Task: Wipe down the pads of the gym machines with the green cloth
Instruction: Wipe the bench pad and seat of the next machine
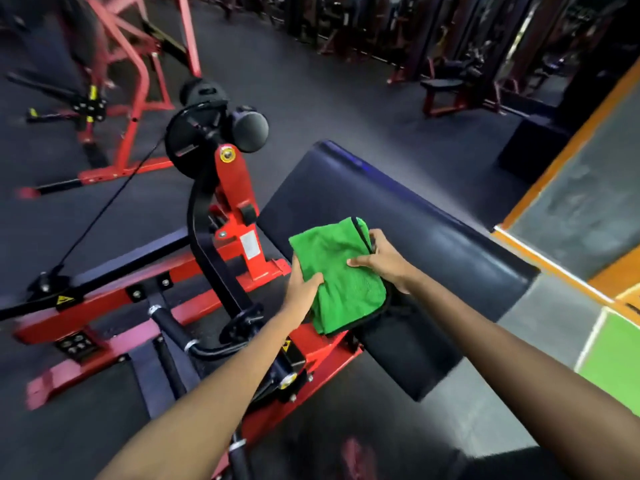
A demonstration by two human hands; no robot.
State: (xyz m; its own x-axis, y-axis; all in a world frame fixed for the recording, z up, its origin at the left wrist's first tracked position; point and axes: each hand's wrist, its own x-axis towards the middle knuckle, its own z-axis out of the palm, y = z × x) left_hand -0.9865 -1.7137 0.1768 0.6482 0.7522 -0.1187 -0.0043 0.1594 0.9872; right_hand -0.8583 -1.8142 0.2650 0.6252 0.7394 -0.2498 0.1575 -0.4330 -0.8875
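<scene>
- Cloth first: the green cloth (341, 275) is folded into a thick wad and held over the near end of the long black pad (408, 216) on the red machine (239, 202).
- The left hand (303, 284) pinches its left edge, thumb on top and fingers curled beneath.
- The right hand (382, 259) grips the right edge by the dark hem, fingers bent around the fold.
- From where I stand, both hands seem busy arranging the cloth rather than rubbing with it.
- I cannot tell whether any of this pad is already wiped; its sheen gives nothing away.
- Left, as I judge it: this pad's length, the round roller pads (251, 128) behind, and the bench (441, 84) across the floor.
</scene>
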